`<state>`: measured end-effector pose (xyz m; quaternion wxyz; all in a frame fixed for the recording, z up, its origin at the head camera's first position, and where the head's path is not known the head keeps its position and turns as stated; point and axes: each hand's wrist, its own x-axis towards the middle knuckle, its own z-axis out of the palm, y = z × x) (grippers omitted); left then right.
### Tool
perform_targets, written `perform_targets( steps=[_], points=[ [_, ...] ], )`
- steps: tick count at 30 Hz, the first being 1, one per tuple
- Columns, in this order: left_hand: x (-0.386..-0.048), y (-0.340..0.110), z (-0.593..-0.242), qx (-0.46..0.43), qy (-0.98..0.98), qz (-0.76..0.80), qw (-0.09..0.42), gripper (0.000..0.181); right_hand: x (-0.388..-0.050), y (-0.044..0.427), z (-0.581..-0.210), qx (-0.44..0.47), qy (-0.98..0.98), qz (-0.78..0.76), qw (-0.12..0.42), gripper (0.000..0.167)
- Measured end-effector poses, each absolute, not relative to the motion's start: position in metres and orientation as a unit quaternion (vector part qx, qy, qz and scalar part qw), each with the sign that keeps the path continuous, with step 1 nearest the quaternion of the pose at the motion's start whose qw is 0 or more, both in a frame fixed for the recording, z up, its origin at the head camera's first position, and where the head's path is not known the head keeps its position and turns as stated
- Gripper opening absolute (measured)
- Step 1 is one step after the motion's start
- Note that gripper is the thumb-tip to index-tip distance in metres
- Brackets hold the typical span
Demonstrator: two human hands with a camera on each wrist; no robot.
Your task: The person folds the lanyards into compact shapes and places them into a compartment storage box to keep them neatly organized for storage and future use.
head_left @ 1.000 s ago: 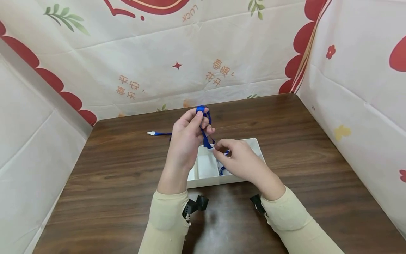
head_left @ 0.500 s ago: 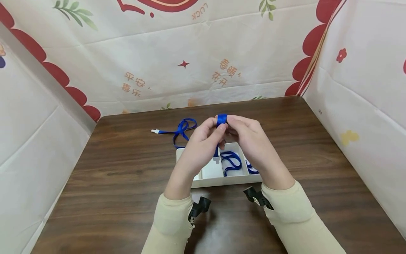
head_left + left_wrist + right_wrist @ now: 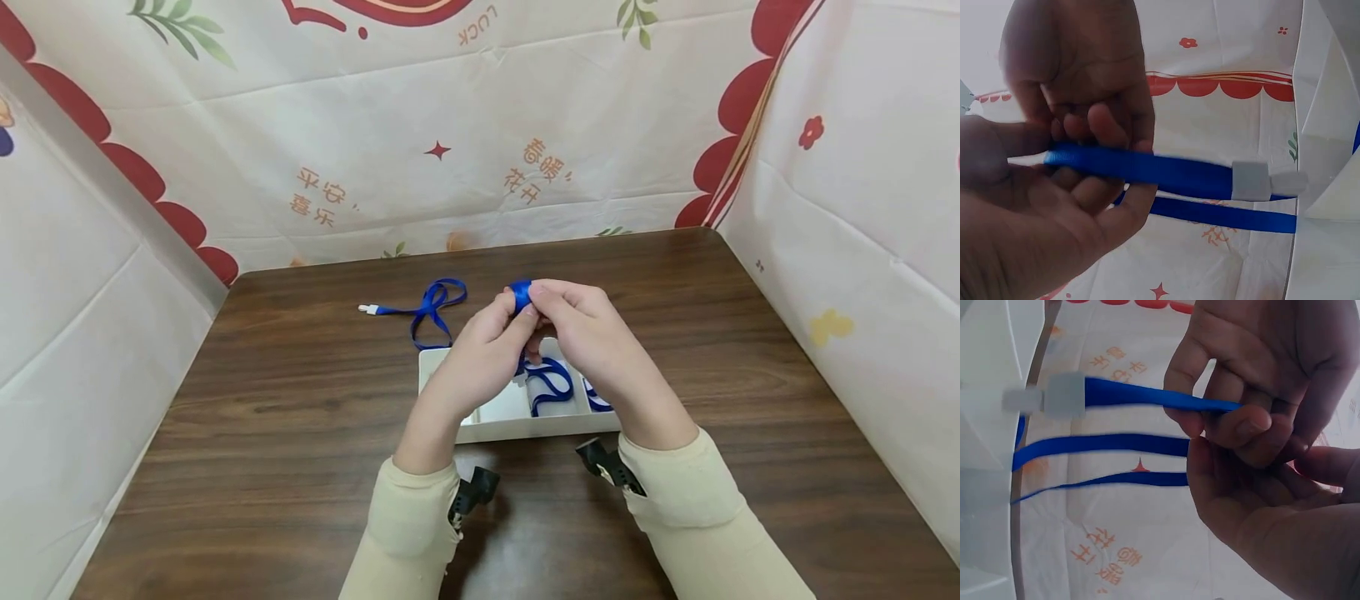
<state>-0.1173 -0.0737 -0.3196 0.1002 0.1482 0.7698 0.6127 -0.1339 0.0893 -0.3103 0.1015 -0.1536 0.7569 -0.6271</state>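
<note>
Over the white divided tray (image 3: 536, 429), both hands meet on a blue lanyard (image 3: 521, 294). The left hand (image 3: 483, 350) pinches its folded strap between thumb and fingers. Beside it, the right hand (image 3: 592, 342) pinches the same fold with thumb and forefinger. In the left wrist view, a white plastic clip (image 3: 1250, 180) hangs on the strap's end, toward the tray. The right wrist view shows more blue strap (image 3: 1104, 445) running down from the hands. Curled fingers hide part of the fold.
A second blue lanyard (image 3: 429, 308) with a white end lies looped on the brown table (image 3: 262, 400), behind the tray's left end. Coiled blue lanyards (image 3: 553, 387) lie in the tray's middle and right compartments. Printed white cloth (image 3: 360, 150) walls the table's back and sides.
The right hand has moved up from the lanyard's lower part to its top fold, joining the left. Both hands dip slightly in the last half second. The looped lanyard behind is more exposed.
</note>
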Motion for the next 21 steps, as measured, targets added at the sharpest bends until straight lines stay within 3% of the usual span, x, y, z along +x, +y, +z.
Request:
perform_targets(
  steps=[5, 16, 21],
  points=[
    [-0.117, -0.075, -0.321, 0.173, 0.751, 0.625, 0.125, 0.028, -0.139, 0.095, -0.31, -0.12, 0.622, -0.757, 0.162, 0.039],
    [-0.115, -0.07, -0.327, 0.181, 0.76, 0.616, 0.101, 0.03, -0.146, 0.108, -0.306, -0.024, 0.385, -0.889, 0.246, 0.031],
    [-0.114, -0.07, -0.33, 0.187, 0.763, 0.607, 0.119, 0.029, -0.15, 0.111, -0.309, 0.006, 0.317, -0.915, 0.248, 0.028]
  ],
)
